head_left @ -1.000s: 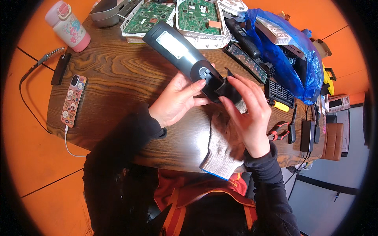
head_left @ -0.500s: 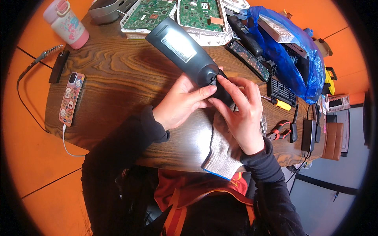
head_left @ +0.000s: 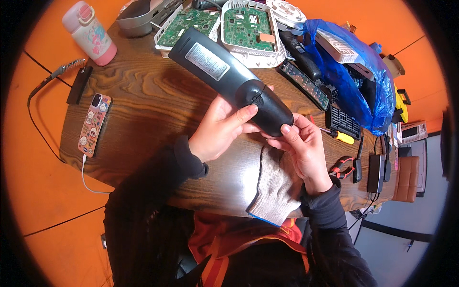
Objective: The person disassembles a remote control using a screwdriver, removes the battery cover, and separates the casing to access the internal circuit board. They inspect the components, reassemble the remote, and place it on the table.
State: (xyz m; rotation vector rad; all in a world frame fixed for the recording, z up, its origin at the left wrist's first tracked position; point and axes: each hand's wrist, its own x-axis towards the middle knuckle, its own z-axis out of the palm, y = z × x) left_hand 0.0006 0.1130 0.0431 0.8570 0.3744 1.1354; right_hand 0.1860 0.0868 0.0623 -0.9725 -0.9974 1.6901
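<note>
Both hands hold up a long dark remote control over the table, its back with a pale label turned up. My left hand grips it around the middle, the thumb lying by a small round detail where the grey upper part meets the black lower part. With thumb and fingers, my right hand pinches the rounded black lower end. Under the right wrist lies a grey knit work glove with a blue edge, at the table's front edge.
On the wooden table lie a phone on a cable, circuit boards in white casings, a bulging blue bag, another remote, a yellow-handled screwdriver, pliers and a black adapter. A bottle stands far left.
My right hand has slid down from the remote's middle joint to its lower end, uncovering the black part. The remote has tilted a little and the label's glare is gone.
</note>
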